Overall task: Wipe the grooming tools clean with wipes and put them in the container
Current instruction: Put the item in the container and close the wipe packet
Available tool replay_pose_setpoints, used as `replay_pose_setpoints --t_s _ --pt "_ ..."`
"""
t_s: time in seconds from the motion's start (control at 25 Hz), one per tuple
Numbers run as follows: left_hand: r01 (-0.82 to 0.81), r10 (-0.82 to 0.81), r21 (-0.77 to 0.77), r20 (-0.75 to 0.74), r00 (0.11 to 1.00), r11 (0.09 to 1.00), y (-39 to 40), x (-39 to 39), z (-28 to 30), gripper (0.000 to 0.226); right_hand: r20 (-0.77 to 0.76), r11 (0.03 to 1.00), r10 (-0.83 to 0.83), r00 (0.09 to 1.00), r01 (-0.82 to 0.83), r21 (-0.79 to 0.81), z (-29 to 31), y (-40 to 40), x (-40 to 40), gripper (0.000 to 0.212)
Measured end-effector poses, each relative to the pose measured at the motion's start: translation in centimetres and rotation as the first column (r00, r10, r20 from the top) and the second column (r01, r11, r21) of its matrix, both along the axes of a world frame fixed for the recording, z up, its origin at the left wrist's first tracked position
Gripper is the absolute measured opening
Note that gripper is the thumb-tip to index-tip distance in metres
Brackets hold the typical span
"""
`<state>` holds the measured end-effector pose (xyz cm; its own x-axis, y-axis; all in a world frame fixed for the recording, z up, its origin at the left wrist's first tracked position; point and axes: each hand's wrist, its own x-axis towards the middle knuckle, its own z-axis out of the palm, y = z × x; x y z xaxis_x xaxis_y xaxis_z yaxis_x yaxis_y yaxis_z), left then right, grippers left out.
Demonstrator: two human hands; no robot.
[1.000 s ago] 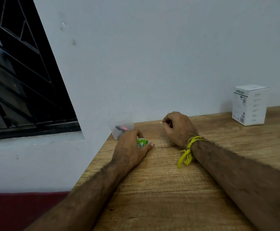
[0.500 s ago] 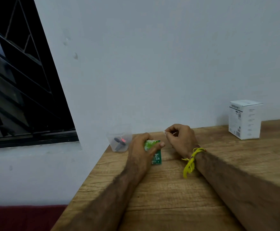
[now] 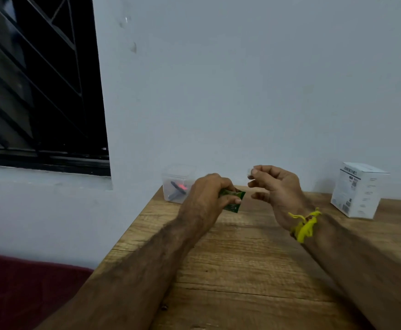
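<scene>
My left hand (image 3: 206, 198) grips a small green wipe sachet (image 3: 233, 200), fingers curled over its top and thumb pressed against its front, and holds it just above the wooden table (image 3: 242, 270). My right hand (image 3: 278, 189) hangs close at its three o'clock, the two hands apart with a narrow gap between them. Right thumb and forefinger pinch something tiny and pale (image 3: 249, 172) at the fingertips; it's too small and blurred for me to say what it is. A yellow thread (image 3: 304, 226) is tied round my right wrist.

At the sachet's nine o'clock, behind my left hand and tight against the wall, stands the clear plastic container (image 3: 175, 184) on the table's far corner. Inside it lies a dark tool (image 3: 177, 189) with a red-orange part. Well off at three o'clock sits a white box (image 3: 359, 189) with printed labels. A dark barred window (image 3: 39, 79) fills the ten o'clock side.
</scene>
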<state>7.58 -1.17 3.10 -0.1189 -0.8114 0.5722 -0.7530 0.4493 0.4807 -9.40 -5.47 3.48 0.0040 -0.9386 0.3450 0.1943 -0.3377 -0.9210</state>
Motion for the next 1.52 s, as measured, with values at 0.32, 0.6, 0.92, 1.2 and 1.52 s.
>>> replay_pose_setpoints --t_s 0.32,0.6,0.92,1.2,1.52 --pt "0.018 -0.019 0.019 0.036 0.999 1.0 -0.4 -0.7 -1.1 0.018 -0.243 0.986 -0.089 0.966 0.051 -0.16 -2.1 1.4 0.4 0.003" --pt "0.071 -0.071 0.0 0.036 0.997 0.997 -0.2 -0.6 -1.3 0.013 -0.465 0.935 -0.214 0.859 0.042 -0.352 -3.5 1.4 0.2 0.001" --pt "0.039 -0.036 0.055 -0.053 0.998 0.998 -0.6 -0.3 -1.4 0.017 -0.558 0.916 -0.262 0.788 0.021 -0.401 -3.3 1.0 -0.8 0.002" --pt "0.071 -0.069 0.015 -0.109 0.992 0.997 -0.3 -0.1 -1.4 0.017 -0.574 0.848 -0.405 0.712 0.058 -0.528 -3.3 1.1 -0.5 0.006" --pt "0.088 -0.088 -0.005 -0.14 0.986 0.996 -0.4 0.2 -1.6 0.028 -0.592 0.814 -0.412 0.693 -0.013 -0.581 -3.5 1.4 -0.8 0.014"
